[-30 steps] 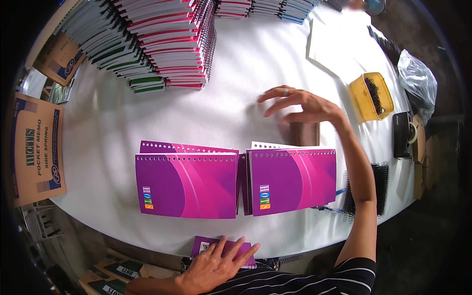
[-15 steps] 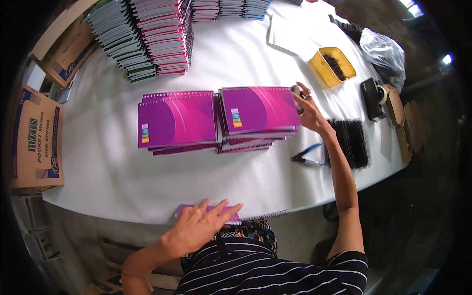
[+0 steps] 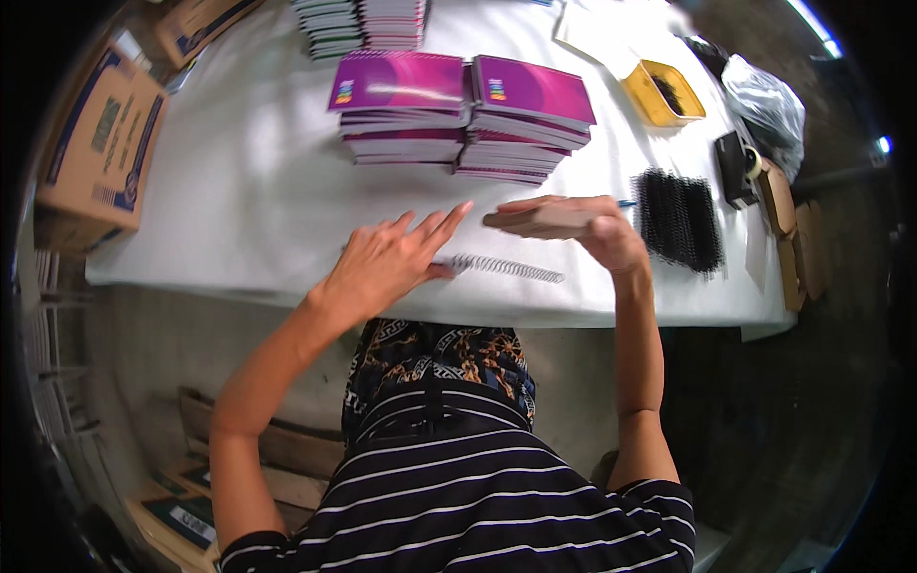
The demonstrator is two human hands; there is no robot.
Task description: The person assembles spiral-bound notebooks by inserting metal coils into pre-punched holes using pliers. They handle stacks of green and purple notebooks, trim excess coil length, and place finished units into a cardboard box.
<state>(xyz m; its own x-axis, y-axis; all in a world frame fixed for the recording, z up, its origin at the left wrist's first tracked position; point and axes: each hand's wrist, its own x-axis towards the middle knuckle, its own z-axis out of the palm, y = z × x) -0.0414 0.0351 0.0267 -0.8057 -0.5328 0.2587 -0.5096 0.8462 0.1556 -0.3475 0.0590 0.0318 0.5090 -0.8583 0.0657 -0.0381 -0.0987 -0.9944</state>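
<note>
My left hand (image 3: 387,260) lies near the front of the table with its fingers stretched out and holding nothing. A spiral binding coil (image 3: 511,268) sticks out to the right from beside its thumb; whatever lies under the palm is mostly hidden. My right hand (image 3: 611,234) grips a flat, brownish-grey block (image 3: 544,222) just above the table, to the right of my left hand and beyond the coil. The block's material is unclear. Past both hands stand two side-by-side stacks of purple-covered notebooks, a left stack (image 3: 401,86) and a right stack (image 3: 535,95).
Black spiral coils (image 3: 678,222) lie in a pile at the right. Behind them are a yellow tub (image 3: 664,94) with dark bits, a black tape dispenser (image 3: 735,170) and a clear plastic bag (image 3: 764,110). A cardboard box (image 3: 100,143) stands left; more notebook stacks (image 3: 363,24) rise at the back.
My right hand has come back from beside the right notebook stack toward my left hand, carrying the block. The view has shifted, so the table sits higher in it.
</note>
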